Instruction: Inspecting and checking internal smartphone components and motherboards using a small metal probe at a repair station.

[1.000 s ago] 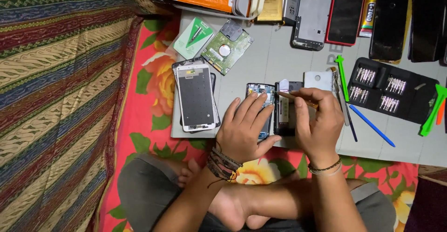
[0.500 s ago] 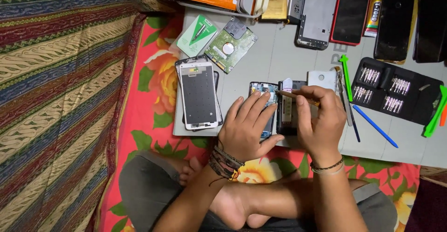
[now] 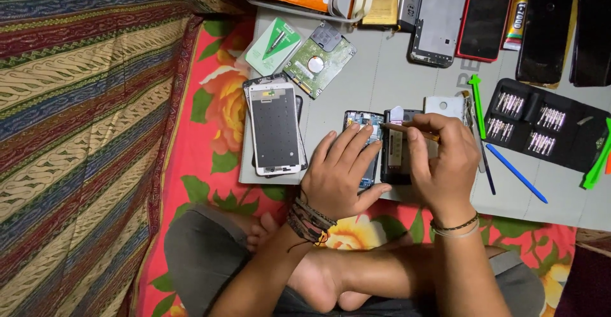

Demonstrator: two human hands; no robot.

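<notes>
An opened phone (image 3: pixel 364 123) with its circuit board showing lies on the grey mat (image 3: pixel 407 88). My left hand (image 3: pixel 340 170) rests flat on it, fingers spread, pressing it down. A dark phone part (image 3: pixel 396 154) lies just right of that, partly under my right hand (image 3: pixel 445 161). That hand pinches a thin tool (image 3: pixel 407 128), whose tip points left over the dark part. Both wrists wear bands.
A white-framed phone screen (image 3: pixel 275 129) lies left of my hands. A green circuit board (image 3: pixel 318 62), a green packet (image 3: pixel 275 44), phone shells (image 3: pixel 439 18), a glue tube (image 3: pixel 519 8), a black bit case (image 3: pixel 541 126), green and blue pry tools (image 3: pixel 515 172) surround them. Striped cloth (image 3: pixel 83 119) at left.
The view has shifted slightly; the things on the mat sit a little lower in the picture. My hands stay on the opened phone and the tool in nearly the same pose.
</notes>
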